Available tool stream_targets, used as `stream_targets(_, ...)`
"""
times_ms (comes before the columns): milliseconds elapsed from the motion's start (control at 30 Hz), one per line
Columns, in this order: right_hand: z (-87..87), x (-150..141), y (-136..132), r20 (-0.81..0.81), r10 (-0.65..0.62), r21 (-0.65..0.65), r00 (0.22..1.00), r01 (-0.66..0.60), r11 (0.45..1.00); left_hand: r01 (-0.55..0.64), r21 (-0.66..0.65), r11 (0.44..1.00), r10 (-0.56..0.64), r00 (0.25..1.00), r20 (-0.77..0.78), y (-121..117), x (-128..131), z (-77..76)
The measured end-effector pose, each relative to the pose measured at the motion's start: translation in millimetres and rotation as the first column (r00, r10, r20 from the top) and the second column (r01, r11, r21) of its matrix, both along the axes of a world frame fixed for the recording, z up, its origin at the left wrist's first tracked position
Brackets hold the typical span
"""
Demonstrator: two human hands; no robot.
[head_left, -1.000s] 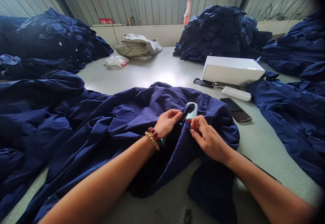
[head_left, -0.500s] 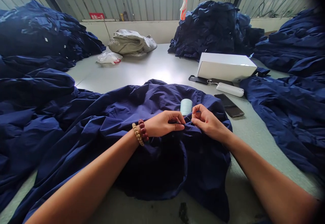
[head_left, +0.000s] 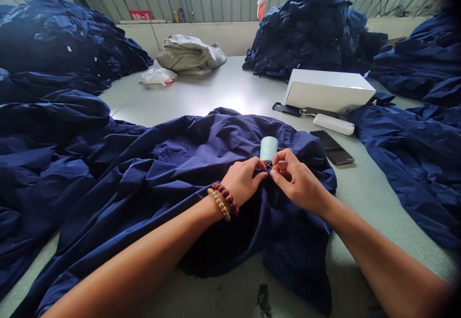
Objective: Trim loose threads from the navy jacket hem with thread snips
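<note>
A navy blue garment lies spread and rumpled in front of me, its lower part hanging in folds toward the table's near edge. My left hand, with two bead bracelets at the wrist, pinches a gathered bit of it between thumb and index finger. Close against those fingertips, my right hand is closed in a pinch on what looks like a thin needle, mostly hidden by the fingers. Just behind both hands a pale blue-green thread spool stands upright on the cloth.
Right of the garment lie a dark phone, a white power bank with a short cable and a black case. Behind them stands a white box. Navy clothing piles and a grey-beige bundle occupy the table's far side.
My left hand has shifted right, bringing its fingertips up against those of my right hand. The garment's front fold has been drawn along and narrowed. The view has tilted slightly.
</note>
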State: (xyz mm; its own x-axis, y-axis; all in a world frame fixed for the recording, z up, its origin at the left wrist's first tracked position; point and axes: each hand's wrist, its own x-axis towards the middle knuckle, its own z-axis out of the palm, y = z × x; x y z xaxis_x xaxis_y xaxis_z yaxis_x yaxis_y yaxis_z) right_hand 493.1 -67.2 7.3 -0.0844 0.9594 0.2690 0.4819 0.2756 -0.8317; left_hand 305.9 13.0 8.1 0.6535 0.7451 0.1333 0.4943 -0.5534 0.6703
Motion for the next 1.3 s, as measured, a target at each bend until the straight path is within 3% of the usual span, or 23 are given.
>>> stream_targets(100,-1.2,-3,-1,0.046,-0.011,0.013,0.999,0.010,1.000,-0.083,-0.069,0.994,0.089,0.992,0.089,5,0,-0.3)
stream_targets(200,-4.1,-8,-1,0.115,-0.045,0.030,0.992,0.042,0.999,-0.075,-0.261,0.963,0.129,0.972,0.198,10,2,-4.9)
stream_targets(333,-8.1,-12,-2,0.182,-0.103,0.053,0.978,0.095,0.994,-0.004,-0.563,0.827,0.209,0.931,0.299,20,2,-11.7)
stream_targets(433,-8.6,-13,-2,0.168,-0.118,0.043,0.979,0.113,0.993,-0.008,-0.639,0.769,0.298,0.889,0.348,28,-2,-11.5)
stream_targets(700,-4.8,-5,3,0.154,-0.111,0.023,0.982,0.109,0.994,0.183,-0.649,0.738,0.210,0.852,0.480,45,-9,-4.3)
stream_targets(867,-4.5,4,4,0.416,-0.317,0.203,0.852,0.253,0.946,0.111,-0.635,0.765,0.248,0.859,0.448,47,-9,-4.9)
stream_targets(1067,-3.6,9,4,0.443,-0.397,0.251,0.804,0.314,0.916,-0.078,-0.548,0.833,0.327,0.869,0.373,41,-6,-3.7)
stream_targets(1167,-4.3,9,6,0.448,-0.338,0.180,0.828,0.286,0.941,-0.061,-0.529,0.847,0.319,0.854,0.411,42,-6,-1.6)
stream_targets(1300,-4.2,7,7,0.438,-0.110,0.058,0.892,0.094,0.994,0.018,-0.537,0.843,0.316,0.792,0.522,45,-9,4.4)
